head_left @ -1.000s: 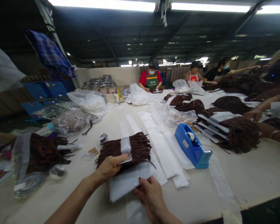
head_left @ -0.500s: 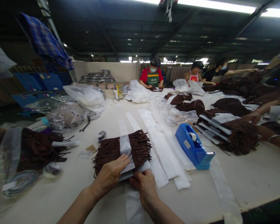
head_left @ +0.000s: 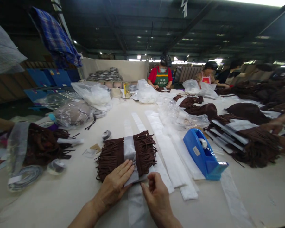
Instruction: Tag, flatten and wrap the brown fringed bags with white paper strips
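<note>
A dark brown fringed piece [head_left: 111, 152], which looks like soft suede or leather, lies on the table in front of me. A translucent whitish strip [head_left: 129, 148] crosses over it, and its lower end runs toward me on the tabletop. My left hand [head_left: 118, 177] rests flat on the strip and the near edge of the piece, fingers stretched out. Just right of the strip, my right hand [head_left: 158, 196] hovers at the near edge, fingers curled and thumb apart from them. Nothing shows in its grasp.
White strips [head_left: 165, 148] lie right of the piece, beside a blue tape dispenser [head_left: 201, 155]. Stacked brown fringed pieces [head_left: 249, 142] are farther right, near another person's hand [head_left: 273, 126]. A tape roll [head_left: 106, 135] sits behind; bagged goods [head_left: 73, 112] stand left. Co-workers [head_left: 161, 76] sit opposite.
My right hand has drawn back from under the near edge of the fringed piece, its thumb and fingers parting. My left hand stays pressed on the strip. The view has shifted slightly.
</note>
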Demonstrator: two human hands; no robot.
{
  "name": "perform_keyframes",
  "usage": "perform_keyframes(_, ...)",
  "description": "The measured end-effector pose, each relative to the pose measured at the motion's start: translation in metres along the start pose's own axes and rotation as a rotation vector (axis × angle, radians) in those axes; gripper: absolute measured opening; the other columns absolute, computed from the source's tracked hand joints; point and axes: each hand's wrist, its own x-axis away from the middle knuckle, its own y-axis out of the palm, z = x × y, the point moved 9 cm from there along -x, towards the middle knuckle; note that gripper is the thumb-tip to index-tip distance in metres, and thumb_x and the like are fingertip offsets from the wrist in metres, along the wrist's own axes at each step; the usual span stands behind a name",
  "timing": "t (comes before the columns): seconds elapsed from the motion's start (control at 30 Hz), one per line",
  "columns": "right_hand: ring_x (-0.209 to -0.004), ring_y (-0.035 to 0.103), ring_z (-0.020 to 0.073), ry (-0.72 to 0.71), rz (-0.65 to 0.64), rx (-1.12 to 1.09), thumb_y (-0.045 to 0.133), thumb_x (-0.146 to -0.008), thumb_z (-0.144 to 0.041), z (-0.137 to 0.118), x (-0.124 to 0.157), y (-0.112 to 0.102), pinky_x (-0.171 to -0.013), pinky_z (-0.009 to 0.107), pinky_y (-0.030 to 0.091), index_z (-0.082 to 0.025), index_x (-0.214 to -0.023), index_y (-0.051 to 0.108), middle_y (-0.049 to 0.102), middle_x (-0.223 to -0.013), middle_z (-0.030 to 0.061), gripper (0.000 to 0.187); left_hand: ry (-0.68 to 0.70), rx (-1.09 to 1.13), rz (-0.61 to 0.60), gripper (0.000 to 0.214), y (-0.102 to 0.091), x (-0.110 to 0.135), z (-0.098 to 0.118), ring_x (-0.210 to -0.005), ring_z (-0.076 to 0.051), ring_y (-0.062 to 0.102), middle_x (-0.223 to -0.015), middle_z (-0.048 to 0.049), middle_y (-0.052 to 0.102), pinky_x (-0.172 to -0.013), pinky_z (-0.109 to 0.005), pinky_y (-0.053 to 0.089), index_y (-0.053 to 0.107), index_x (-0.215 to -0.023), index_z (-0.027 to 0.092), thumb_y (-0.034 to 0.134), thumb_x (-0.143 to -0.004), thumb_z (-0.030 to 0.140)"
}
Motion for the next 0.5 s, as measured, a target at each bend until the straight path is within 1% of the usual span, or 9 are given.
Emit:
perform_keyframes(0.03,-0.068,0.055,0.0186,-0.219,0.098,0.144,0.054,-0.072,-0.024,-0.019,-0.001,-0.009,-0.064,0.034,0.047,-0.017,-0.09,0.055,0.057,-0.074,0.0045,0.019,0.0,0.0,0.006,0.038,0.0,0.0,0.0,-0.118,-0.024,0.049,-0.123,-0.0159,0.057,-0.09,-0.036,0.05,0.05,-0.123,0.007,0.038,-0.091,0.024)
perform_keyframes(0.07,-0.081,0.056,0.0227,-0.401,0.172,0.274,0.051,-0.072,-0.018,-0.036,0.001,-0.013,-0.073,0.039,0.047,-0.016,-0.101,0.053,0.059,-0.088,0.0096,0.029,-0.001,0.001,0.01,0.038,0.0,0.001,0.0,-0.118,-0.024,0.049,-0.123,-0.0156,0.057,-0.091,-0.036,0.05,0.048,-0.124,0.008,0.038,-0.091,0.025)
perform_keyframes(0.1,-0.094,0.053,0.0263,-0.526,0.212,0.378,0.048,-0.07,-0.013,-0.046,0.001,-0.012,-0.08,0.043,0.045,-0.014,-0.11,0.05,0.056,-0.102,0.014,0.04,-0.002,0.004,0.013,0.04,0.0,0.001,-0.001,-0.119,-0.024,0.049,-0.124,-0.0151,0.056,-0.091,-0.035,0.05,0.046,-0.126,0.009,0.039,-0.091,0.024)
perform_keyframes(0.17,-0.11,0.045,0.0306,-0.685,0.219,0.54,0.046,-0.067,-0.008,-0.058,-0.004,-0.001,-0.087,0.048,0.04,-0.011,-0.12,0.045,0.048,-0.119,0.0187,0.053,-0.002,0.014,0.014,0.043,0.001,0.002,-0.001,-0.12,-0.023,0.048,-0.125,-0.014,0.056,-0.092,-0.034,0.049,0.042,-0.131,0.011,0.041,-0.09,0.024)
perform_keyframes(0.2,-0.112,0.042,0.0315,-0.74,0.207,0.602,0.045,-0.067,-0.007,-0.06,-0.008,0.005,-0.088,0.049,0.039,-0.011,-0.121,0.044,0.046,-0.122,0.0196,0.054,-0.002,0.016,0.009,0.044,0.002,0.002,-0.002,-0.12,-0.023,0.047,-0.126,-0.0136,0.055,-0.093,-0.034,0.048,0.039,-0.132,0.013,0.041,-0.09,0.024)
perform_keyframes(0.23,-0.113,0.041,0.0319,-0.791,0.2,0.654,0.044,-0.069,-0.006,-0.062,-0.011,0.011,-0.088,0.049,0.039,-0.01,-0.12,0.046,0.046,-0.122,0.0201,0.051,0.0,0.015,0.004,0.045,0.003,0.003,-0.002,-0.12,-0.023,0.047,-0.126,-0.0133,0.055,-0.093,-0.034,0.048,0.038,-0.133,0.013,0.041,-0.09,0.023)
perform_keyframes(0.33,-0.109,0.044,0.0308,-0.922,0.195,0.785,0.039,-0.08,-0.006,-0.063,-0.018,0.022,-0.085,0.046,0.04,-0.01,-0.111,0.053,0.053,-0.114,0.0197,0.034,0.009,0.012,0.002,0.045,0.004,0.003,-0.001,-0.119,-0.023,0.048,-0.126,-0.0129,0.055,-0.093,-0.034,0.048,0.039,-0.133,0.013,0.041,-0.089,0.021)
perform_keyframes(0.4,-0.102,0.047,0.0291,-0.957,0.176,0.833,0.037,-0.085,-0.007,-0.061,-0.023,0.024,-0.08,0.043,0.041,-0.011,-0.106,0.056,0.058,-0.107,0.018,0.029,0.009,0.02,0.016,0.044,0.003,0.003,0.0,-0.12,-0.023,0.048,-0.126,-0.0128,0.055,-0.093,-0.034,0.048,0.039,-0.133,0.013,0.041,-0.089,0.02)
perform_keyframes(0.5,-0.093,0.05,0.0264,-0.965,0.126,0.838,0.035,-0.087,-0.009,-0.058,-0.031,0.021,-0.074,0.039,0.042,-0.013,-0.104,0.057,0.061,-0.1,0.0156,0.028,0.011,0.013,0.017,0.045,0.002,0.003,0.001,-0.12,-0.023,0.047,-0.127,-0.0123,0.054,-0.094,-0.033,0.048,0.038,-0.134,0.013,0.041,-0.089,0.019)
